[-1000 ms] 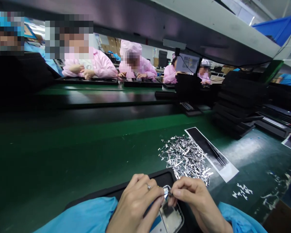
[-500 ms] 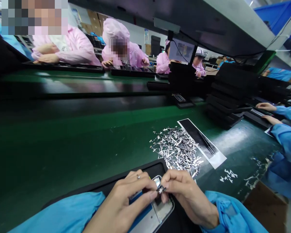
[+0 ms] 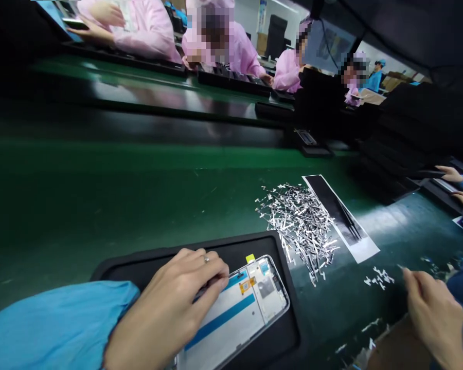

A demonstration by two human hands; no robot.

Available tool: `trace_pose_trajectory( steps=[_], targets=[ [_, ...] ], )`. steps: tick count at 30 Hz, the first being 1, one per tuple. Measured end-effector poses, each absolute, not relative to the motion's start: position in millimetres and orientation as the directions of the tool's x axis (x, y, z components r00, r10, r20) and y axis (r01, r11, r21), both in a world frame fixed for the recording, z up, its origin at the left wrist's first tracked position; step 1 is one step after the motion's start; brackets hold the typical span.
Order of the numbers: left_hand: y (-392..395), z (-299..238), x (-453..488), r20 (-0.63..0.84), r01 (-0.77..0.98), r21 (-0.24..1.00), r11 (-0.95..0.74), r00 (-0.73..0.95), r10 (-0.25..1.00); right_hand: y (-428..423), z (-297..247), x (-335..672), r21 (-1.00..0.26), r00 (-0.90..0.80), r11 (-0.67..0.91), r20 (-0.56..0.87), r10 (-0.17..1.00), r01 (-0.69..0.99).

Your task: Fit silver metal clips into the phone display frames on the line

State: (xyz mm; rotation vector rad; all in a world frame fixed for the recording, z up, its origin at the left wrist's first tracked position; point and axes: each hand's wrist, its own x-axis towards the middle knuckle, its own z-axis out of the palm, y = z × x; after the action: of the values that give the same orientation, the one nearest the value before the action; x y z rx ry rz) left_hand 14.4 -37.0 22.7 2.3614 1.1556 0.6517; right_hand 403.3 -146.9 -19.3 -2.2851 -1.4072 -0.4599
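Edge: black tray rim just beyond my left hand
Room: tabletop spreads ahead of both hands
Tray: holds phone frame
Left hand: curled over frame; can't tell its grip
Right hand: pinched closed, right of tray

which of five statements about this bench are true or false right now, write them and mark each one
1. The left hand is over the phone frame. True.
2. The right hand touches the phone frame. False: it is apart from it, near the small group of white scraps.
3. The dark tweezers lie on the white-edged sheet. True.
4. The pile of thin strips lies inside the black tray. False: it lies on the green table.
5. A yellow tab shows at the phone frame's edge. True.
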Motion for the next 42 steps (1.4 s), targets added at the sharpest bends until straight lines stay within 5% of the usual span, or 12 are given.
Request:
trace_pose_trajectory(
  steps=[3, 5, 6, 8, 11, 15, 22, 31, 42],
  targets=[
    [-39, 22, 19, 0.235, 0.633, 0.507, -0.585, 0.552, 0.8, -141, -21, 381, -0.069, 0.271, -0.276, 0.511, 0.816, 0.959],
    [-38, 21, 22, 0.224, 0.638, 0.501, -0.585, 0.557, 0.8, -135, -19, 344, -0.043, 0.079, -0.067, 0.501, 0.862, 0.997],
    [-38, 21, 23, 0.22, 0.64, 0.502, -0.582, 0.557, 0.801, -131, -17, 321, -0.061, -0.111, 0.162, 0.495, 0.862, 0.985],
    [-37, 20, 26, 0.22, 0.637, 0.505, -0.583, 0.558, 0.8, -122, -13, 276, -0.058, -0.405, 0.489, 0.482, 0.777, 0.87],
    [-36, 20, 28, 0.222, 0.627, 0.51, -0.589, 0.566, 0.794, -110, -8, 225, -0.036, -0.552, 0.679, 0.552, 0.625, 0.733],
    [-35, 23, 27, 0.209, 0.63, 0.527, -0.57, 0.554, 0.806, -101, -4, 202, -0.077, -0.626, 0.733, 0.465, 0.626, 0.676],
    [-36, 21, 35, 0.19, 0.639, 0.525, -0.563, 0.556, 0.809, -104, -28, 192, -0.011, -0.61, 0.776, 0.61, 0.505, 0.631],
    [-38, 14, 35, 0.241, 0.64, 0.467, -0.611, 0.572, 0.784, -93, -5, 198, -0.037, -0.567, 0.692, 0.543, 0.619, 0.72],
    [-38, 15, 37, 0.3, 0.638, 0.436, -0.635, 0.562, 0.771, -88, -10, 195, 0.094, -0.635, 0.724, 0.567, 0.525, 0.683]
  ],
)
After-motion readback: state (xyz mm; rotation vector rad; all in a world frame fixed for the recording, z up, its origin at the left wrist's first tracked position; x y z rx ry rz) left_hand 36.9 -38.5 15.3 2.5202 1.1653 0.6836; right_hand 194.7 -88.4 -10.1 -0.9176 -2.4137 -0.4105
